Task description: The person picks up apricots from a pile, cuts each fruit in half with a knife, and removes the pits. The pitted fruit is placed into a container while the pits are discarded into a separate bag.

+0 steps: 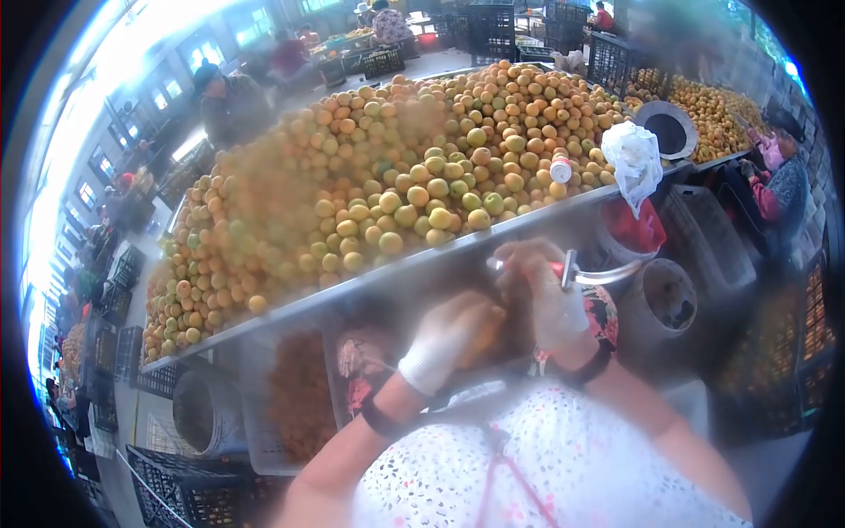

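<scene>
In front of my lap, my left hand (453, 334), in a white glove that leaves the fingers bare, is closed around a blurred orange fruit, apparently an apricot (484, 330). Close beside it on the right, my right hand (541, 286) grips a metal plier-like tool (572, 268) with a curved handle and a touch of red. The tool's tip shows left of the fingers, near the table edge. Beyond both hands, a large heap of apricots (387, 202), yellow, orange and greenish, covers the metal-edged table (414, 257).
A white plastic bag (632, 158) and a small jar (561, 170) lie by the fruit. Right of me stand a bucket (664, 299) and a grey crate (709, 233). At left are a tub of orange pieces (304, 396) and black crates (189, 480). A co-worker (783, 176) sits at right.
</scene>
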The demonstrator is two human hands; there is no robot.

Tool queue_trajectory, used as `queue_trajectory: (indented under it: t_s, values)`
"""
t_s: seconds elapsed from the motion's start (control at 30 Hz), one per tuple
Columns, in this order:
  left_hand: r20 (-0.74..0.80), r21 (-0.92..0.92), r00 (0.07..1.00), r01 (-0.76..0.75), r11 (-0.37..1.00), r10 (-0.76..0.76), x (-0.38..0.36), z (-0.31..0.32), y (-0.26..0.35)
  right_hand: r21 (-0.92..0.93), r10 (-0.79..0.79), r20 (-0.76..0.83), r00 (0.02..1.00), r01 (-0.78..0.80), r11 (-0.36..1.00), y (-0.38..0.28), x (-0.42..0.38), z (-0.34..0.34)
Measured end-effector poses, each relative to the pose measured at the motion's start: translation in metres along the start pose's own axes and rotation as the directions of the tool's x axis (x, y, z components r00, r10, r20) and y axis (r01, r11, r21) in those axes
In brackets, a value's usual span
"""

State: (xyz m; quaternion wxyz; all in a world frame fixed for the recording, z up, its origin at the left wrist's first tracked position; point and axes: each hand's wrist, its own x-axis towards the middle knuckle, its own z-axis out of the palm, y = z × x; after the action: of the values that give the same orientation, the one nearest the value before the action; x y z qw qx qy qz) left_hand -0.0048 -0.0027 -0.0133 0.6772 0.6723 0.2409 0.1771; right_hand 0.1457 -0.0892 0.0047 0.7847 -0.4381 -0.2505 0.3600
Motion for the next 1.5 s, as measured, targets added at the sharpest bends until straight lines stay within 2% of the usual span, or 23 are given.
queue_trajectory:
  t_s: [0.03, 0.13, 0.2, 0.27, 0.3, 0.33, 0.43, 0.5, 0.63, 0.77, 0.83, 0.9, 0.93, 1.0, 1.03, 1.13, 1.2, 1.27, 1.33, 1.4, 1.43, 1.47, 1.5]
  values:
    - [-0.027, -0.075, 0.999, 0.039, 0.996, -0.041, -0.003, -0.003, 0.006, -0.17, 0.009, 0.046, 0.999, -0.001, 0.985, 0.001, 0.001, -0.004]
    - [-0.144, -0.108, 0.988, 0.036, 0.994, -0.051, -0.006, -0.02, 0.011, -0.282, 0.171, 0.021, 0.985, -0.159, 0.946, 0.002, -0.001, -0.008]
    - [-0.156, -0.096, 0.987, 0.018, 0.995, -0.033, -0.008, -0.024, 0.005, -0.368, 0.146, 0.047, 0.988, -0.118, 0.922, 0.007, -0.004, 0.001]
    - [-0.172, -0.248, 0.978, 0.071, 0.966, -0.116, -0.009, -0.016, 0.007, -0.481, -0.208, 0.397, 0.894, 0.395, 0.782, 0.016, -0.006, 0.01]
    - [-0.217, -0.225, 0.97, 0.06, 0.972, -0.11, -0.005, -0.012, 0.002, -0.546, -0.289, 0.459, 0.84, 0.523, 0.654, 0.024, -0.002, 0.01]
    - [-0.221, -0.226, 0.969, 0.056, 0.973, -0.107, -0.004, -0.012, 0.001, -0.544, -0.289, 0.463, 0.838, 0.526, 0.654, 0.024, -0.001, 0.008]
    - [-0.197, -0.188, 0.98, -0.002, 0.982, -0.035, -0.005, -0.01, 0.003, -0.716, -0.287, 0.53, 0.798, 0.602, 0.354, 0.02, -0.001, 0.005]
    - [-0.167, -0.306, 0.972, 0.108, 0.946, -0.165, -0.01, -0.007, 0.009, -0.689, -0.299, 0.567, 0.768, 0.64, 0.338, 0.019, -0.005, 0.007]
    - [-0.142, -0.296, 0.984, 0.065, 0.953, -0.112, -0.012, -0.015, -0.002, -0.661, -0.337, 0.616, 0.712, 0.7, 0.271, 0.015, -0.007, 0.013]
    - [-0.141, -0.243, 0.988, 0.03, 0.97, -0.066, -0.016, -0.023, -0.007, -0.664, -0.321, 0.588, 0.743, 0.67, 0.334, 0.012, -0.005, 0.011]
    - [-0.146, -0.171, 0.989, -0.009, 0.985, -0.017, -0.021, -0.032, -0.007, -0.683, -0.323, 0.466, 0.823, 0.567, 0.459, 0.007, -0.006, 0.011]
    - [-0.275, -0.171, 0.961, -0.069, 0.983, 0.02, -0.031, -0.045, -0.003, -0.704, -0.272, 0.441, 0.855, 0.518, 0.486, 0.008, -0.001, 0.001]
    - [-0.29, -0.006, 0.948, -0.137, 0.991, 0.129, -0.032, -0.059, -0.012, -0.723, -0.224, 0.411, 0.884, 0.466, 0.51, 0.01, 0.002, -0.005]
    - [-0.321, -0.194, 0.947, -0.059, 0.979, -0.007, -0.048, -0.085, -0.013, -0.749, -0.243, 0.431, 0.869, 0.495, 0.441, 0.014, 0.004, -0.015]
    - [-0.386, -0.123, 0.923, -0.056, 0.991, 0.004, -0.056, -0.101, -0.023, -0.743, -0.197, 0.388, 0.9, 0.432, 0.512, 0.016, 0.003, -0.018]
    - [-0.602, 0.227, 0.787, 0.006, 0.974, 0.135, -0.092, -0.167, -0.077, -0.746, -0.143, 0.33, 0.933, 0.35, 0.566, 0.022, 0.008, -0.026]
    - [-0.79, 0.189, 0.607, 0.104, 0.976, 0.088, -0.122, -0.228, -0.123, -0.76, -0.139, 0.304, 0.943, 0.328, 0.562, 0.027, 0.01, -0.03]
    - [-0.817, 0.316, 0.55, 0.176, 0.932, 0.173, -0.159, -0.293, -0.155, -0.735, -0.162, 0.329, 0.93, 0.36, 0.574, 0.031, 0.015, -0.031]
    - [-0.717, 0.619, 0.585, 0.284, 0.732, 0.38, -0.203, -0.38, -0.209, -0.72, -0.079, 0.306, 0.949, 0.286, 0.632, 0.029, 0.016, -0.026]
    - [-0.834, 0.548, 0.337, 0.601, 0.582, 0.437, -0.213, -0.421, -0.217, -0.703, -0.003, 0.276, 0.961, 0.204, 0.681, 0.033, 0.02, -0.027]
    - [-0.897, 0.441, 0.294, 0.531, 0.723, 0.331, -0.196, -0.381, -0.168, -0.729, -0.01, 0.296, 0.955, 0.233, 0.644, 0.038, 0.023, -0.031]
    - [-0.855, 0.497, 0.405, 0.46, 0.736, 0.324, -0.194, -0.417, -0.176, -0.754, -0.013, 0.318, 0.948, 0.261, 0.603, 0.042, 0.026, -0.034]
    - [-0.853, 0.448, 0.417, 0.281, 0.849, 0.312, -0.169, -0.381, -0.145, -0.756, -0.009, 0.311, 0.95, 0.253, 0.603, 0.043, 0.027, -0.035]
